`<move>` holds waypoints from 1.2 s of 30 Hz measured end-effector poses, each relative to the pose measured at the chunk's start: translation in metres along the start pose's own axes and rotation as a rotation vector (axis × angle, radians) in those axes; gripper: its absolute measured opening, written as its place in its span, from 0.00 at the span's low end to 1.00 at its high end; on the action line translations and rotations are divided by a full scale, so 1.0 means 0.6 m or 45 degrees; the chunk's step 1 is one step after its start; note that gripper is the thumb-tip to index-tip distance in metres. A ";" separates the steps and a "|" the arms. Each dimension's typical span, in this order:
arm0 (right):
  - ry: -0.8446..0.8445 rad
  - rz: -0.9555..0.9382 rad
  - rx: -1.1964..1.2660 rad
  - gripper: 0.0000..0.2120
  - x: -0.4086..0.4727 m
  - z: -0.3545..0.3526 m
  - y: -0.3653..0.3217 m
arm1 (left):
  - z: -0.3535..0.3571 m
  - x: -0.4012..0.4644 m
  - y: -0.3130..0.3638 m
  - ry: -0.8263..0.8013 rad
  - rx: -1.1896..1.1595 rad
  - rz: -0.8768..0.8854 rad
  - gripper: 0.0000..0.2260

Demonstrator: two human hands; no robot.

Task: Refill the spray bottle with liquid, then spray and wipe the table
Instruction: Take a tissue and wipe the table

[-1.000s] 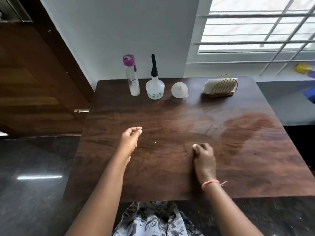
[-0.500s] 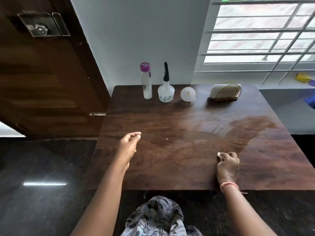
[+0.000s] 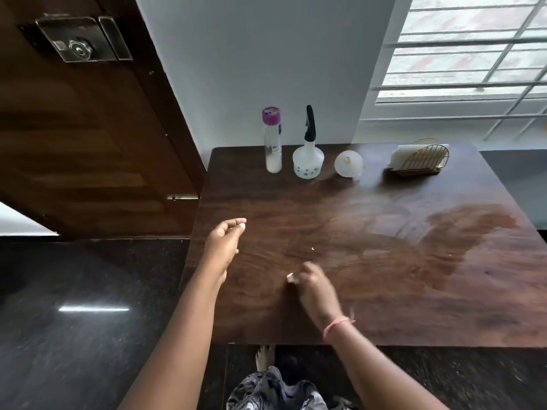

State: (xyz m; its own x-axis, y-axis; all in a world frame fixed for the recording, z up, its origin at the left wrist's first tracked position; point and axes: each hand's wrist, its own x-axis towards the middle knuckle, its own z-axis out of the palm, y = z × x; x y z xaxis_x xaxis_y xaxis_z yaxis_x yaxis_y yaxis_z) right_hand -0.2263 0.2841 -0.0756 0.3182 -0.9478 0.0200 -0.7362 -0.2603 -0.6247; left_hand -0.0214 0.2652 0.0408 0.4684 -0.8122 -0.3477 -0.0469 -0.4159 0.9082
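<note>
One right hand (image 3: 313, 287) is gripping a soft white wad (image 3: 290, 278) | pressing counter (image 3: 384, 321) | left fingers (image 3: 236, 224) hanging loosely curled, empty | I'm judging wad light, limp.

We see soft daylight from the window (image 3: 461, 54) at upper right, which is washed out to near white. It leaves a pale sheen across the far half of the table (image 3: 370, 202), where a damp patch reads darker. The left side is dimmer; the dark floor (image 3: 88, 306) carries one sharp streak of glare. Shadows are faint and short. The right hand (image 3: 313, 288) is smeared by motion blur; the left hand (image 3: 225, 244) is crisper. Straight lines bow towards the edges, as with a wide lens.
</note>
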 end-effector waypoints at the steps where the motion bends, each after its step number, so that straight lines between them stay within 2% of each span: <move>1: 0.122 0.194 0.007 0.04 0.020 -0.025 0.026 | -0.005 0.009 0.001 -0.002 0.001 -0.008 0.06; 3: 0.373 0.549 0.062 0.06 0.053 -0.073 0.080 | -0.014 0.029 0.005 -0.015 -0.002 -0.022 0.06; 4: 0.477 0.653 0.069 0.06 0.061 -0.091 0.098 | -0.017 0.037 0.008 -0.019 -0.003 -0.025 0.06; 6: 0.581 0.707 -0.018 0.07 0.072 -0.097 0.108 | -0.024 0.056 0.014 -0.027 -0.004 -0.026 0.06; 8: 0.571 0.673 -0.082 0.08 0.086 -0.075 0.085 | -0.030 0.073 0.019 -0.036 0.001 -0.030 0.06; 10: 0.468 0.512 -0.100 0.09 0.108 -0.037 0.039 | -0.038 0.090 0.025 -0.036 0.009 -0.032 0.06; 15: -0.003 -0.151 -0.088 0.12 0.122 0.078 -0.099 | -0.053 0.131 0.039 -0.024 0.019 -0.028 0.07; 18: -0.180 -0.429 -0.097 0.17 0.122 0.112 -0.126 | -0.059 0.152 0.040 -0.012 0.039 -0.041 0.07; 19: -0.177 -0.426 -0.079 0.16 0.131 0.109 -0.121 | -0.061 0.160 0.040 -0.008 0.041 -0.047 0.07; 21: -0.044 -0.268 -0.026 0.11 0.166 0.088 -0.098 | -0.065 0.179 0.041 -0.007 0.039 -0.058 0.07; 27: 0.653 0.588 0.048 0.06 0.254 -0.048 0.072 | -0.072 0.226 0.037 -0.047 0.066 -0.130 0.05; 30: 0.823 0.825 0.001 0.07 0.260 -0.064 0.099 | -0.079 0.247 0.033 -0.057 0.071 -0.153 0.05; 33: 0.698 0.651 -0.053 0.07 0.291 -0.017 0.040 | -0.080 0.264 0.032 -0.060 0.063 -0.155 0.05; 36: 0.322 0.269 -0.018 0.10 0.312 0.068 -0.073 | -0.075 0.280 0.037 -0.072 0.066 -0.154 0.06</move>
State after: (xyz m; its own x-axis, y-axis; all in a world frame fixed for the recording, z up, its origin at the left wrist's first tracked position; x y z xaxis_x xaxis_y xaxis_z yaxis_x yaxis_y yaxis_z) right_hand -0.1100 0.1259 -0.0762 0.0004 -0.9964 0.0851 -0.7791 -0.0537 -0.6245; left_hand 0.0961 0.1382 0.0130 0.4230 -0.7762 -0.4675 -0.0393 -0.5312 0.8464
